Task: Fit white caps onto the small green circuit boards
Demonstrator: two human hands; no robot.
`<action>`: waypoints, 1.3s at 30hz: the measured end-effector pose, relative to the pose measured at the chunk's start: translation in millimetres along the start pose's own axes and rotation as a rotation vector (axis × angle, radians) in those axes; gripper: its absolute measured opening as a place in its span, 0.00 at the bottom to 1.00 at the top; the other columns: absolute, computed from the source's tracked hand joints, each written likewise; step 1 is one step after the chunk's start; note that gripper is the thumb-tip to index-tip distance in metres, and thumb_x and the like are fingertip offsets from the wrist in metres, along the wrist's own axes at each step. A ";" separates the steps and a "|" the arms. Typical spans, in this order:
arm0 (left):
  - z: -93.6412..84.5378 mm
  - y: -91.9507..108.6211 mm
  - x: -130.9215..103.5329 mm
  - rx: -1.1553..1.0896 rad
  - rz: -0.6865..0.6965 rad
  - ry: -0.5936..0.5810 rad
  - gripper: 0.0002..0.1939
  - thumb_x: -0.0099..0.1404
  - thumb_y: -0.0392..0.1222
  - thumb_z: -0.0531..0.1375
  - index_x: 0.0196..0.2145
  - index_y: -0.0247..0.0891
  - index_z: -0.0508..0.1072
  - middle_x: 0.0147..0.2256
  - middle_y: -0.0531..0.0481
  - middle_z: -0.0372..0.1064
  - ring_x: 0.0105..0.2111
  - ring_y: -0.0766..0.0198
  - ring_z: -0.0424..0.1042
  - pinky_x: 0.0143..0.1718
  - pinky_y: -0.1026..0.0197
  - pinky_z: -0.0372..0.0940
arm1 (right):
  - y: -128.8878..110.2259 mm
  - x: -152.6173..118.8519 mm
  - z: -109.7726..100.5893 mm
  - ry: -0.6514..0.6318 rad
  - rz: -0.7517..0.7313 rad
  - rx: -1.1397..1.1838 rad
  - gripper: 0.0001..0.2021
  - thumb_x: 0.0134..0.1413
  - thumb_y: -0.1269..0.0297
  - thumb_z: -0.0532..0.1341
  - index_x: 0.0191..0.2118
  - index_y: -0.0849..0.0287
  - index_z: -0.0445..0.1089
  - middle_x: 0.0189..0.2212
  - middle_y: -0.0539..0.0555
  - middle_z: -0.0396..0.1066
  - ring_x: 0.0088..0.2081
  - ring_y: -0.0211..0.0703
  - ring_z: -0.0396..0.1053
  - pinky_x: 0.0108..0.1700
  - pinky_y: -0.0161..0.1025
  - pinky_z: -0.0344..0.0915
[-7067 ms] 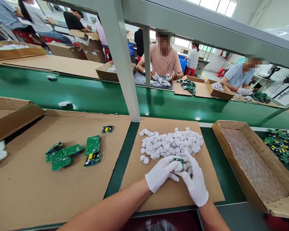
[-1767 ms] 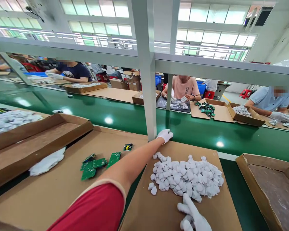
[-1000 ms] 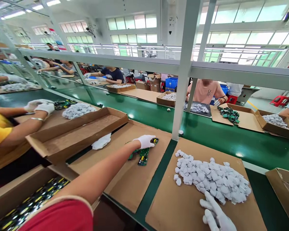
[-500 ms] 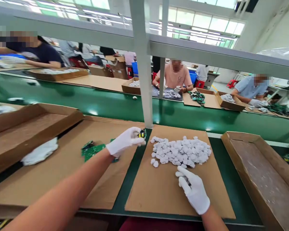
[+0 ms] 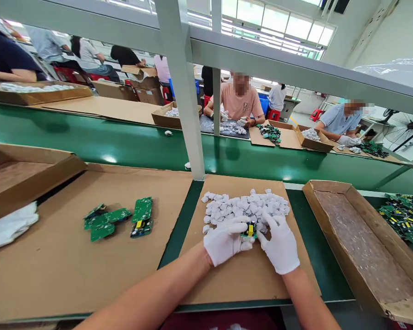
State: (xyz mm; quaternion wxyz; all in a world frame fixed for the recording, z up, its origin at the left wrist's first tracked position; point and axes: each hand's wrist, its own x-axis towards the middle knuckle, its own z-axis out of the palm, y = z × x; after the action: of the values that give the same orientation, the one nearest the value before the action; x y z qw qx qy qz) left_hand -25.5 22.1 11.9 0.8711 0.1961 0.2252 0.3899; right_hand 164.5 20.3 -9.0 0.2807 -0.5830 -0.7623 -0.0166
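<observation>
A small green circuit board [image 5: 249, 230] with a yellow component is gripped by its left side in my gloved left hand [image 5: 223, 240], above the brown cardboard sheet. My gloved right hand [image 5: 280, 243] is at the board's right edge, its fingers curled in; whether they hold a small piece or touch the board, I cannot make out. Right behind both hands lies a pile of small white pieces [image 5: 234, 206] on the cardboard [image 5: 227, 284]. Off to the left, several more green circuit boards [image 5: 103, 224] rest on another cardboard sheet [image 5: 55, 279].
A long cardboard tray [image 5: 365, 247] stands on the right, with a heap of circuit boards [image 5: 406, 217] beyond it. Another tray [image 5: 27, 183] and a white cloth item [image 5: 12, 227] are at left. A metal post [image 5: 189, 114] rises ahead by the green belt [image 5: 124, 142]; co-workers sit across.
My left hand has brought the circuit board right and down, in front of the white pile. My right hand has moved slightly up to meet it. The view has shifted right.
</observation>
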 end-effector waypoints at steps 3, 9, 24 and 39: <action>-7.5 -4.6 1.0 -0.021 0.025 -0.022 0.12 0.52 0.35 0.63 0.37 0.36 0.70 0.35 0.48 0.69 0.34 0.61 0.71 0.34 0.59 0.65 | 1.1 -7.8 10.2 0.033 -0.039 -0.012 0.12 0.52 0.65 0.58 0.43 0.57 0.69 0.33 0.54 0.67 0.34 0.44 0.67 0.35 0.37 0.64; -11.4 -4.2 -7.3 -0.016 0.064 -0.083 0.17 0.49 0.33 0.64 0.39 0.36 0.72 0.38 0.46 0.69 0.38 0.58 0.70 0.39 0.53 0.65 | -0.2 -7.0 10.6 0.074 -0.018 -0.030 0.16 0.49 0.63 0.61 0.47 0.55 0.67 0.39 0.57 0.65 0.39 0.47 0.66 0.36 0.39 0.64; -14.5 -2.9 -8.9 -0.019 0.043 -0.241 0.16 0.58 0.47 0.60 0.42 0.35 0.71 0.36 0.43 0.71 0.34 0.56 0.74 0.29 0.61 0.69 | -1.0 -11.2 12.7 -0.069 -0.021 0.148 0.05 0.52 0.67 0.57 0.28 0.56 0.70 0.32 0.54 0.66 0.33 0.43 0.65 0.35 0.36 0.61; -6.8 -12.3 -4.8 0.236 -0.291 -0.125 0.26 0.51 0.38 0.67 0.47 0.35 0.65 0.41 0.42 0.69 0.26 0.71 0.70 0.19 0.73 0.59 | 31.4 -28.6 -32.9 -0.201 0.523 0.598 0.14 0.58 0.53 0.52 0.38 0.59 0.66 0.21 0.48 0.66 0.19 0.36 0.62 0.19 0.32 0.57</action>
State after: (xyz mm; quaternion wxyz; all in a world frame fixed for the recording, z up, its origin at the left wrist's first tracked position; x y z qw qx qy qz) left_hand -24.8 11.9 1.1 0.9015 0.2863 0.2406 0.2179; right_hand 210.7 -6.5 -3.5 0.3566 -0.6487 -0.5831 0.3347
